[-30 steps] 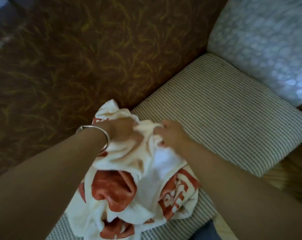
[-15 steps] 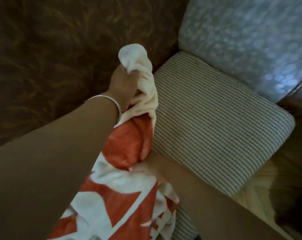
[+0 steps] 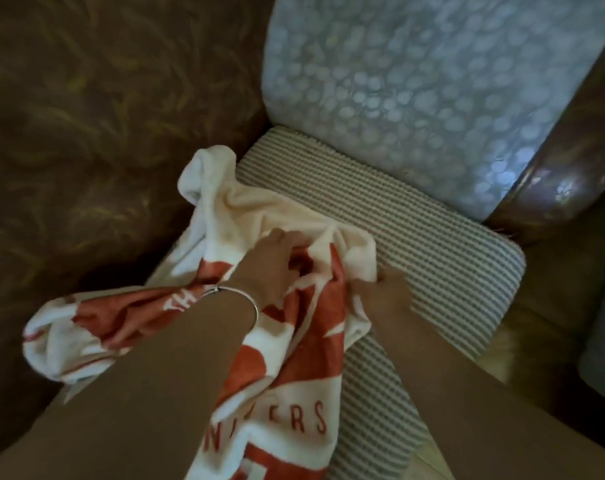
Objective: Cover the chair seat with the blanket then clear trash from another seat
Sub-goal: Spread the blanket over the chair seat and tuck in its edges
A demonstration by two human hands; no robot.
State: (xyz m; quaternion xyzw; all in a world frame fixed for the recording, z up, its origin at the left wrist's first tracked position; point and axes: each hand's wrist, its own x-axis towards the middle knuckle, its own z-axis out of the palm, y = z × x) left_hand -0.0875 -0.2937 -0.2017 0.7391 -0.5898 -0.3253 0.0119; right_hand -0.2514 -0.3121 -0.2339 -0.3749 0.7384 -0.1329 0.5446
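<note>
A cream and orange-red blanket (image 3: 259,216) with printed letters lies bunched over the left part of a striped seat cushion (image 3: 432,244). My left hand (image 3: 269,261), with a silver bangle on the wrist, rests on the blanket's middle with its fingers bent into a fold. My right hand (image 3: 384,289) pinches the blanket's right edge against the cushion. The right half of the cushion is bare. One end of the blanket hangs off to the left over the brown armrest.
A brown patterned sofa arm (image 3: 86,133) fills the left side. A pale blue dotted back cushion (image 3: 415,81) stands behind the seat. A glossy brown wooden armrest (image 3: 564,174) runs along the right. A grey-blue object (image 3: 602,341) shows at the right edge.
My left hand has come down from holding the blanket's corner up high and now lies on the blanket. The blanket has spread further across the seat. My right hand shifted right to the blanket's edge.
</note>
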